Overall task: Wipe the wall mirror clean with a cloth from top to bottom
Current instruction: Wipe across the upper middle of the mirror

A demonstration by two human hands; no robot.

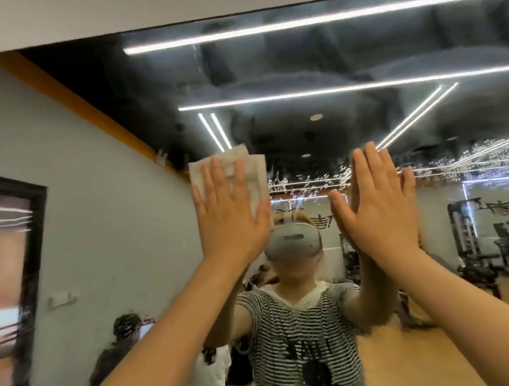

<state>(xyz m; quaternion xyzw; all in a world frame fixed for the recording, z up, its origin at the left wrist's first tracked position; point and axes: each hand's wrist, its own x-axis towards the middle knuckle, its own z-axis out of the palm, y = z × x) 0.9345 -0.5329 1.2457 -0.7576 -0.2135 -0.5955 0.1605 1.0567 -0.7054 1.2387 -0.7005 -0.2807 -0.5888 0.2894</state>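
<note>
The mirror showed droplets in a band below its top edge. The flat left hand pressed a pale cloth against it; the right hand lay flat, holding nothing.

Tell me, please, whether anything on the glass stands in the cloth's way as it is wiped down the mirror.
Nothing solid shows. The left hand presses the cloth flat on the mirror. Only a band of droplets or spots lies to its right. The right hand rests flat on the glass off to the side, apart from the cloth.
</note>
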